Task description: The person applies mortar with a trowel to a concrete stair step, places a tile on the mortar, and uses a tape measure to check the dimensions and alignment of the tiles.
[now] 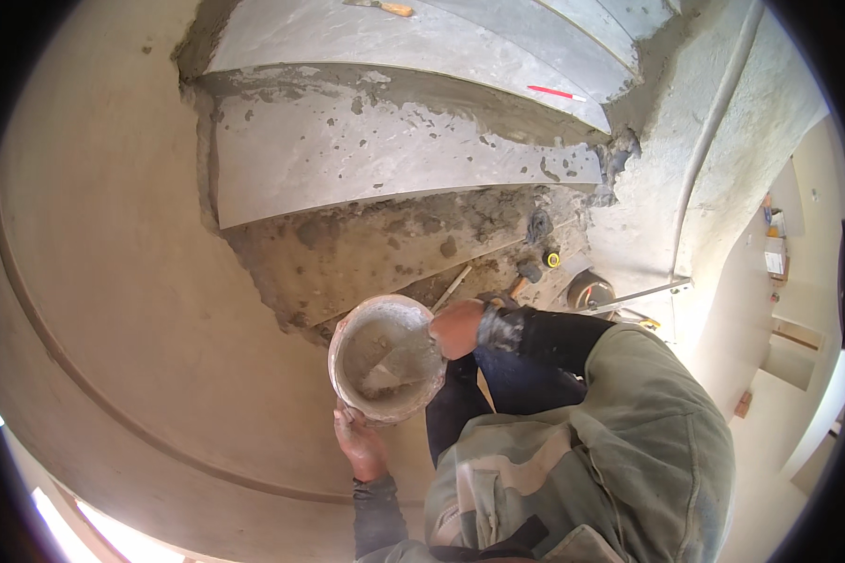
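A round, mortar-smeared bucket (392, 411) is tilted in front of me, with greyish mortar (359, 355) inside. My left hand (359, 445) holds it by the rim at the lower left. At the opposite side of the rim, my right hand (456, 328) is closed on what looks like a trowel (396, 366), whose pointed pale blade lies in the bucket. Its handle is hidden by my fingers. Beyond the bucket, a large grey stair slab (338, 155) stands spattered with mortar, and a wet mortar strip (422, 92) runs along its upper edge.
A red pencil or pen (556, 93) and a wooden-handled tool (381, 7) lie on the upper steps. To the right are a hammer (528, 273), a yellow-and-black tape measure (552, 259), a dark bucket (589, 289) and a long metal bar (640, 296). A curved plaster wall (113, 235) rises left.
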`<state>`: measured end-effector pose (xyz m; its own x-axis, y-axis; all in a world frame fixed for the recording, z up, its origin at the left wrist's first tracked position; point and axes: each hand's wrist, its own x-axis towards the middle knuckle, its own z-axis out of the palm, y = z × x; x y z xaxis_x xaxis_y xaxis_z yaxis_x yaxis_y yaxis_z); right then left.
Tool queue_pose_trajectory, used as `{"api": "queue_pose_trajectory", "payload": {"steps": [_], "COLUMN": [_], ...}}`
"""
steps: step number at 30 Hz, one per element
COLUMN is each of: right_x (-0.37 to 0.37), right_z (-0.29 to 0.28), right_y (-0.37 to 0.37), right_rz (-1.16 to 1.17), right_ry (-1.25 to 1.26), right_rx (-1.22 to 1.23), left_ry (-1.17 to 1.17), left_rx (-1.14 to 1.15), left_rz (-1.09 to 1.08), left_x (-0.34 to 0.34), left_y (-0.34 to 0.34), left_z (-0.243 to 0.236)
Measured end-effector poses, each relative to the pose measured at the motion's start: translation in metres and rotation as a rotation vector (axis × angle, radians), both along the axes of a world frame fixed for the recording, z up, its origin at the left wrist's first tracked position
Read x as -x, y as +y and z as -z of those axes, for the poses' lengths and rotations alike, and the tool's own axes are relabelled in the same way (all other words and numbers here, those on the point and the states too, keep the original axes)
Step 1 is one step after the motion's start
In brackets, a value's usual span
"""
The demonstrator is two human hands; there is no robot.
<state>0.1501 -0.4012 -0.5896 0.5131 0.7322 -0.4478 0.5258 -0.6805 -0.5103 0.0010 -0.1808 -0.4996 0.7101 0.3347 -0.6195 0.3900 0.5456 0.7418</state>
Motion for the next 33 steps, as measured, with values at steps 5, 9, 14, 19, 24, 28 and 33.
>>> {"api": "queue_pose_trajectory", "payload": {"steps": [5, 9, 14, 19, 24, 28, 33], "right_x": [-0.123, -0.143, -0.051, 0.028, 0.059, 0.051, 0.016], "right_z": [-0.027, 0.047, 0.016, 0.026, -0.006, -0.014, -0.001], "right_y": [-0.056, -0.138, -0.129, -0.068, -0.014, -0.033, -0.111], "right_rz": [0.071, 0.823, 0.279, 0.384, 0.406, 0.35, 0.104], "right_ry": [0.848, 0.406, 0.119, -0.199, -0.187, 0.11, 0.252], "right_rx": [-0.051, -0.297, -0.261, -0.127, 0.123, 0.072, -0.091], "left_ry": [0.088, 0.075, 0.013, -0.062, -0.065, -0.076, -0.072], "left_rx": [0.05, -0.055, -0.153, -0.228, -0.118, -0.175, -0.155], "left_rz": [-0.09, -0.065, -0.028, 0.211, 0.229, 0.401, 0.163], "left_x": [-0.009, -0.012, -0.012, -0.03, -0.036, -0.019, -0.025], "left_y": [-0.004, -0.013, -0.01, -0.033, -0.062, -0.05, -0.09], "left_z": [-0.006, -0.005, 0.017, 0.023, 0.008, 0.016, 0.001]}}
